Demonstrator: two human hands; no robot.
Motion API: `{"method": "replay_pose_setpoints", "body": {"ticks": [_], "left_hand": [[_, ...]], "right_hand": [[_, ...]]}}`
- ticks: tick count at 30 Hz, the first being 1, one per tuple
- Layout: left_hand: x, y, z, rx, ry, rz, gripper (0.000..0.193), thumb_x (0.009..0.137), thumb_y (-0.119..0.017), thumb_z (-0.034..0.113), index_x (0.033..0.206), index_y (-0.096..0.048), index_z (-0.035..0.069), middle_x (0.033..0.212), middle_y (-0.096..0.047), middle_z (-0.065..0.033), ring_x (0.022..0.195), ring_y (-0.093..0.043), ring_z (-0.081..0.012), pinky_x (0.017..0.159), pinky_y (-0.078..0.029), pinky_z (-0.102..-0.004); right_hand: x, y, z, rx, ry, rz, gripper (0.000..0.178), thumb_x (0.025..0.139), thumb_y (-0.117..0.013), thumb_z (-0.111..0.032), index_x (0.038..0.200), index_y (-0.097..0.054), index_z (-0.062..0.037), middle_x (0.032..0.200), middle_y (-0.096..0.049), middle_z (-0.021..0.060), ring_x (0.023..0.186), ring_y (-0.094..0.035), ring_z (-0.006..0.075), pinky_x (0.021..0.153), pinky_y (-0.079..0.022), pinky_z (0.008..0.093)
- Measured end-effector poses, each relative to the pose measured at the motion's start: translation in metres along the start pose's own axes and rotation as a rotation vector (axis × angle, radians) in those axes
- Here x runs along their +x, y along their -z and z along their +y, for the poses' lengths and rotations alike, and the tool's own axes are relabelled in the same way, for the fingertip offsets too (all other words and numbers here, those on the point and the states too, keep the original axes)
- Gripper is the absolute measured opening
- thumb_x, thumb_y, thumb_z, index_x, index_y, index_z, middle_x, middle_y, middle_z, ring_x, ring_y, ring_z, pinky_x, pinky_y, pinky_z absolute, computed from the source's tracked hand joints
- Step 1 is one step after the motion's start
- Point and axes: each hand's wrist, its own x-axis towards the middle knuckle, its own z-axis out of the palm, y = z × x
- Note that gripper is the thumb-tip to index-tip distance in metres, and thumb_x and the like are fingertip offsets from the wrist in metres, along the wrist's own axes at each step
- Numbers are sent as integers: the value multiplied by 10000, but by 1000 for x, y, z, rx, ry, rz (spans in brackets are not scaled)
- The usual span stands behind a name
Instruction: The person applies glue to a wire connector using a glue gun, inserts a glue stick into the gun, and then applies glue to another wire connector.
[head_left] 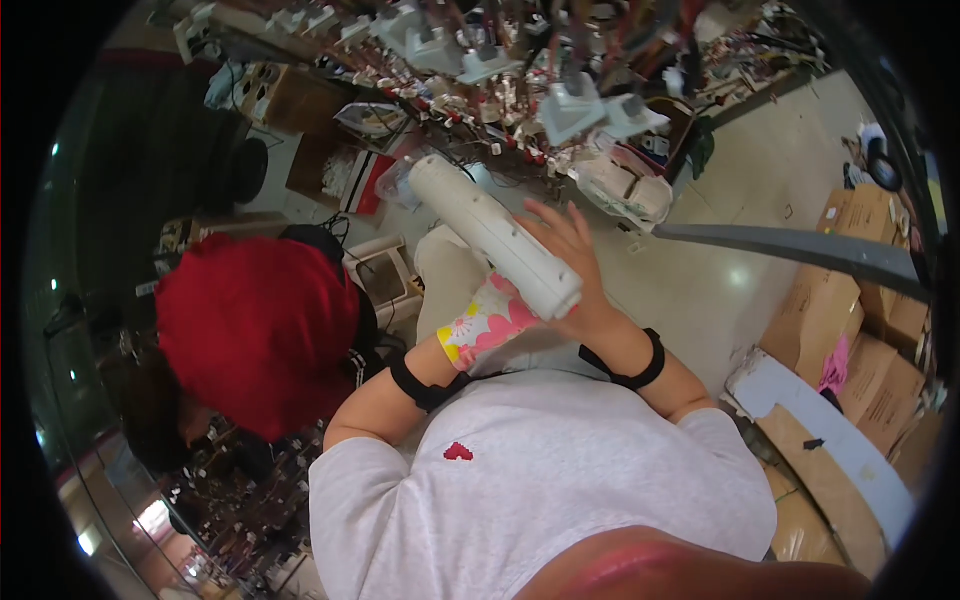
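Note:
A long white plastic cylinder (490, 225) with small holes along its side lies slanted in front of my chest. Its near end overlaps the palm of my right hand (572, 245), whose fingers are stretched apart beside the cylinder. From the left, my left forearm in a pink, white and yellow floral cuff (487, 318) reaches to the cylinder's underside. The cylinder hides most of that hand, so its fingers cannot be made out. Black bands circle both of my forearms.
Wires with white connectors (480, 62) hang thickly ahead. At my left is another person in red headwear (258, 335). A plastic bag of parts (625, 190) lies ahead right, near a grey bar (790, 245). Cardboard boxes (880, 375) are stacked at right; a pale stool (378, 280) stands ahead left.

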Motion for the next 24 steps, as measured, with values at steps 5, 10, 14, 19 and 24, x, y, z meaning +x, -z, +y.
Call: {"method": "replay_pose_setpoints", "body": {"ticks": [5,10,14,19,24], "left_hand": [[-18,44,-6,-1126,164,426,532,911,-458,301,1348,-245,85,1361,-295,-81,1246,-304,-196,1045,-251,-340],[-28,140,-92,-700,236,610,383,695,-660,30,1044,-506,62,988,-535,-43,883,-537,-148,734,-444,-253],[-29,201,-148,-941,168,674,353,690,-646,-5,1011,-509,53,927,-540,-32,839,-547,-137,674,-450,-239],[-26,245,-244,-950,170,708,388,712,-640,0,1058,-475,57,973,-547,-43,820,-531,-137,683,-455,-247],[-23,273,-327,-1226,246,656,448,733,-643,34,1129,-436,67,1049,-540,-66,811,-527,-146,735,-467,-261]], "right_hand": [[46,-50,-8,66,3,-117,575,679,-676,-316,1181,-497,-101,1210,-513,74,1177,-402,317,978,-227,529],[46,-126,57,538,-490,-84,345,796,-583,-179,1088,-517,-8,1061,-567,144,990,-557,239,855,-422,324],[56,-222,122,568,-642,-69,248,823,-513,-71,1056,-529,12,1021,-592,114,914,-586,187,808,-452,283],[83,-350,251,418,-835,-143,366,809,-438,73,1172,-461,26,1120,-542,100,1023,-547,179,852,-429,266],[131,-431,354,301,-974,188,406,804,-411,85,1200,-444,0,1125,-541,102,1020,-552,198,831,-439,277]]}}
